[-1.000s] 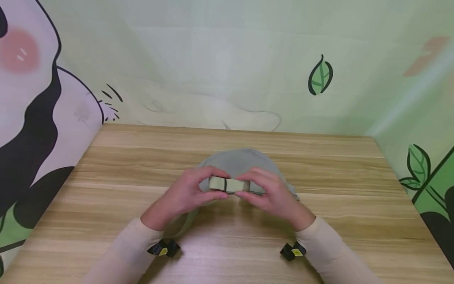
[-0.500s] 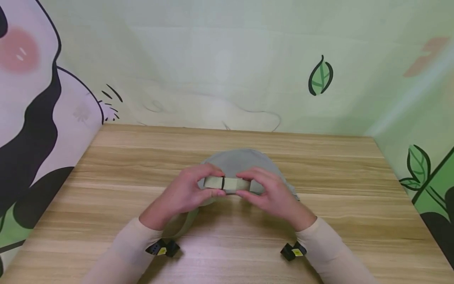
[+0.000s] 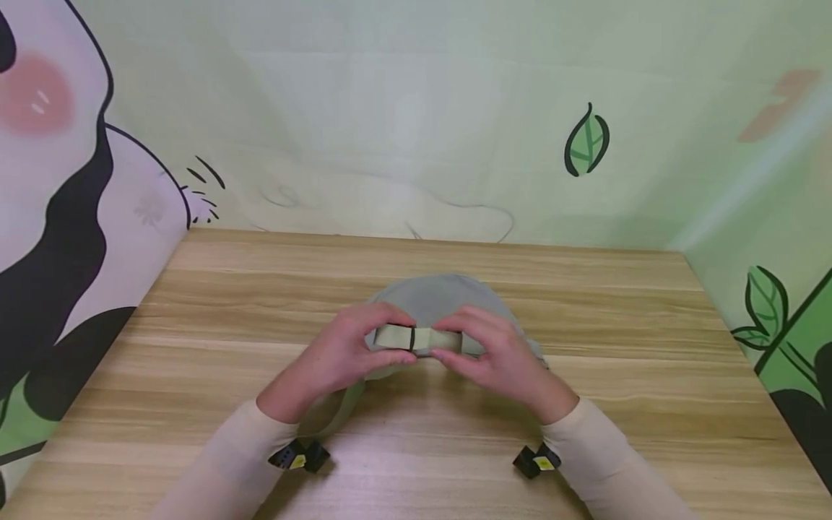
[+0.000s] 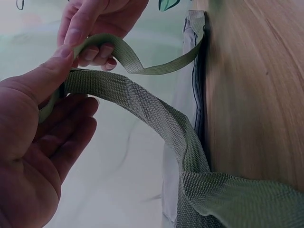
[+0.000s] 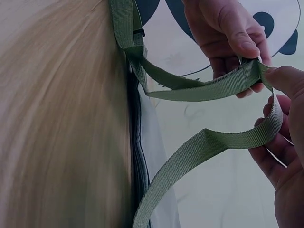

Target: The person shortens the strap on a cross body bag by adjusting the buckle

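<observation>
A grey bag (image 3: 448, 296) lies on the table beyond both hands, its dark zipper (image 4: 196, 90) visible low in the left wrist view. From it runs a pale green webbing strap (image 3: 393, 336), lifted in front of the bag. My left hand (image 3: 334, 352) pinches the strap between thumb and fingers beside a narrow black slider (image 3: 412, 339). On the other side, my right hand (image 3: 499, 352) pinches the strap a short way from the slider. In the right wrist view the webbing (image 5: 190, 154) bends in a loop through the fingers. Fingers partly hide the slider in both wrist views.
The wooden table (image 3: 260, 282) reaches back to a wall cloth (image 3: 390, 108) printed with a panda and leaves. Part of the strap (image 3: 344, 412) hangs down beside the left wrist. Each wrist carries a small black camera.
Both hands keep their grip on the strap. The slider shifted slightly left, then back right. The bend in the webbing by the right fingers now sits nearer the slider.
</observation>
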A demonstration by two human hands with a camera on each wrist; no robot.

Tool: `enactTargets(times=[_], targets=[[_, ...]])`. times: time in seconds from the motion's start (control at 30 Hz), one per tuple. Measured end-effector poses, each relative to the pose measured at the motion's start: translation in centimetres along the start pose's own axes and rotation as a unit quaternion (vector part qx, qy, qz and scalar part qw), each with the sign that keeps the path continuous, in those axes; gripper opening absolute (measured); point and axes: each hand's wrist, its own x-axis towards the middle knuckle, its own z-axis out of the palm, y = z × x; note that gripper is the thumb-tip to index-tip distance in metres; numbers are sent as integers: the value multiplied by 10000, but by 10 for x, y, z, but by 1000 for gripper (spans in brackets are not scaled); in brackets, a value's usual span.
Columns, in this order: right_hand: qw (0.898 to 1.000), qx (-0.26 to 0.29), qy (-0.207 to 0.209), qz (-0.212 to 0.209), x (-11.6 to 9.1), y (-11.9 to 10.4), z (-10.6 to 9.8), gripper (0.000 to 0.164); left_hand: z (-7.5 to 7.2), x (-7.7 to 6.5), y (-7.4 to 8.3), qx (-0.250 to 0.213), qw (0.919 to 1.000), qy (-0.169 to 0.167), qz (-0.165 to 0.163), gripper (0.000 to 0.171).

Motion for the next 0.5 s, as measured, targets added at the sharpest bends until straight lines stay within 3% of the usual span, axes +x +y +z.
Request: enactTargets(times=[0.27, 0.5], targets=[[9997, -202, -54, -116, 4, -2, 4, 23, 2, 1, 0, 135, 9995, 40, 275, 37], [9995, -267, -68, -149, 6, -3, 7, 24, 4, 2, 1, 366, 9990, 100, 250, 41]])
